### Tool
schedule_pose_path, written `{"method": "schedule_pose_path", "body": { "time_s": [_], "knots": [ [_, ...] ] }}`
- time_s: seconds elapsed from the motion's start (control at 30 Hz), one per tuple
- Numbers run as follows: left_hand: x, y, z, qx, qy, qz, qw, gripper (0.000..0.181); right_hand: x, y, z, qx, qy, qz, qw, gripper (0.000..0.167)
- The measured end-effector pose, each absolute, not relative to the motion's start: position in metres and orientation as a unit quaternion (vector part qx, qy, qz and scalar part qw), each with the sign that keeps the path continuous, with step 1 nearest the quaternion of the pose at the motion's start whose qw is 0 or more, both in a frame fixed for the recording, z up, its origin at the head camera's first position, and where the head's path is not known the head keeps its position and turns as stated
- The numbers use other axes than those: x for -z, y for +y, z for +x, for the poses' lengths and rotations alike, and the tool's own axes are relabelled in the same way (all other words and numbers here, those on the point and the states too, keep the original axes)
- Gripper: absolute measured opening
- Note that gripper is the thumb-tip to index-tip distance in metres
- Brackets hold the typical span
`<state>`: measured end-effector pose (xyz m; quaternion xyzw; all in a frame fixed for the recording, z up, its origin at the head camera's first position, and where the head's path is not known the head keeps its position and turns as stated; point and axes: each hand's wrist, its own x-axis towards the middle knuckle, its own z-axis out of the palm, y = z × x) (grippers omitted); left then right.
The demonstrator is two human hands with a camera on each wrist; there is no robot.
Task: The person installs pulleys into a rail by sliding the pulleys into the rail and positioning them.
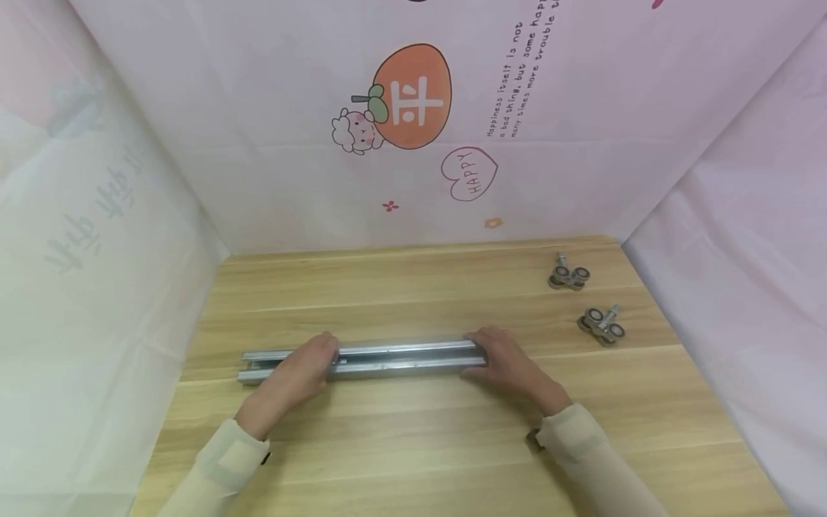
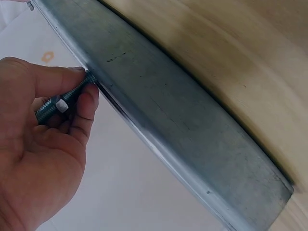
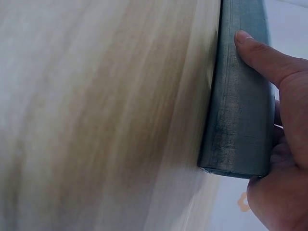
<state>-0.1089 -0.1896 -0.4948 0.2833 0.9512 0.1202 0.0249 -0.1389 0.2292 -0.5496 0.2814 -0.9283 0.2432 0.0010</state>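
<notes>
Printed English lines (image 1: 526,86) are running up the cloth wall (image 1: 278,165) at upper right of centre, reading "Happiness itself is not a bad thing, but some happ…" and "many times more trouble th…", with the ends trailing out of the frame. A heart outline (image 1: 469,174) beneath them is bearing the word "HAPPY", and an orange fruit print (image 1: 413,97) is carrying a white character, 平, next to a small curly-haired cartoon figure (image 1: 355,133). Fainter characters (image 1: 93,215) on the left side are showing too softly to read.

A grey metal rail (image 1: 403,366), long, straight and smooth with scuffed sides, is lying across the lower centre of the frame on the wood-grained tabletop (image 1: 413,452), its slotted channel facing up. The left hand (image 1: 304,370) is pinching a threaded bolt (image 2: 67,101) between thumb and fingers at the rail's slotted edge. The right hand (image 1: 507,362) is gripping the rail's right end, its thumb lying along one flat side. Two metal roller carriages (image 1: 601,327), each with round wheels and a threaded stem, are resting apart at the right of the tabletop.
</notes>
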Motion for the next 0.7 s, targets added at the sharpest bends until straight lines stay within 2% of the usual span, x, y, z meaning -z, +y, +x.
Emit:
{"method": "schedule_pose_path", "body": {
  "time_s": [0.5, 0.7],
  "knots": [
    [0.498, -0.208, -0.107, -0.129, 0.951, 0.282, -0.006, 0.04, 0.545, 0.229, -0.136, -0.246, -0.929, 0.276, -0.007, 0.067],
    [0.499, -0.214, -0.107, -0.139, 0.953, 0.269, -0.003, 0.035, 0.546, 0.229, -0.137, -0.248, -0.927, 0.281, -0.001, 0.067]
  ]
}}
